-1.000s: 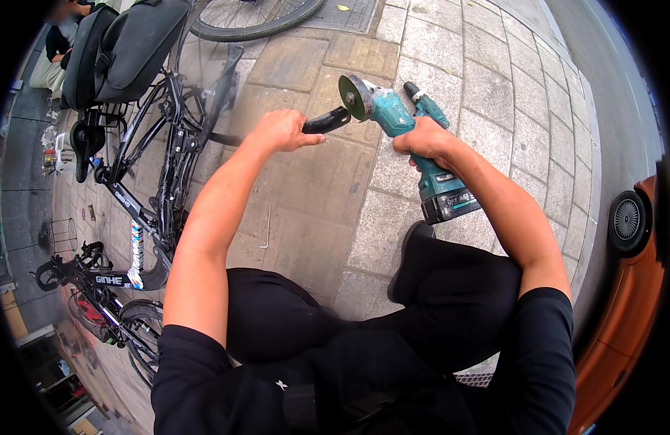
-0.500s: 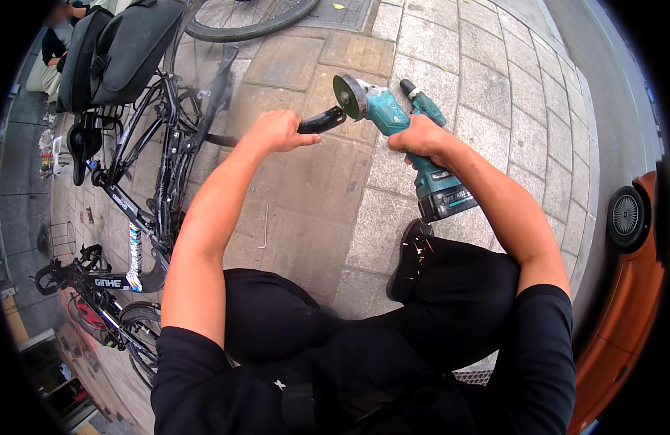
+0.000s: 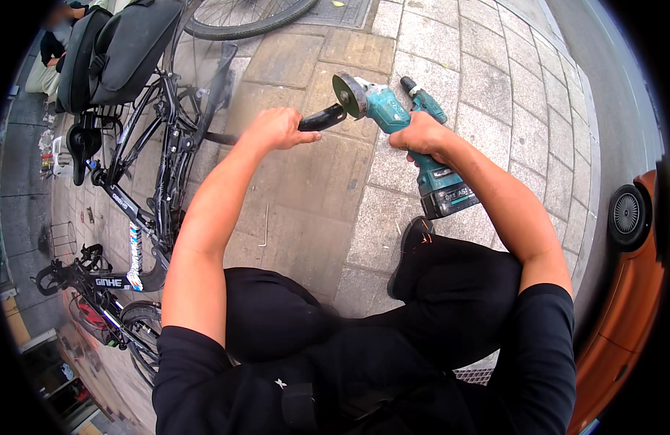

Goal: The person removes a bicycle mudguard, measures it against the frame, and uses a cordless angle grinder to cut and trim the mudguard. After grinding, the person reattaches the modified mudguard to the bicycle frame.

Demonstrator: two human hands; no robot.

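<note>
My left hand [image 3: 277, 129] is closed around a curved black tube-like piece [image 3: 324, 118]; its end sticks out to the right and a darker length shows left of the hand. My right hand [image 3: 424, 138] grips a teal cordless angle grinder [image 3: 388, 109] by its body. The grinder's thin cutting disc [image 3: 345, 96] stands on edge right beside the end of the black piece; I cannot tell whether they touch. The grinder's battery [image 3: 449, 200] points back toward my right knee.
A teal cordless drill [image 3: 424, 100] lies on the paving beyond the grinder. A hex key [image 3: 265, 226] lies between my forearms. On the left stands a black bicycle [image 3: 161, 167], with a wheel [image 3: 251, 18] ahead. An orange car [image 3: 621, 312] is at right; a person [image 3: 48, 58] sits far left.
The grinder has tilted slightly, its battery end shifting a little to the right. Fewer bright specks show by my right shoe. My left hand and the black piece have hardly moved.
</note>
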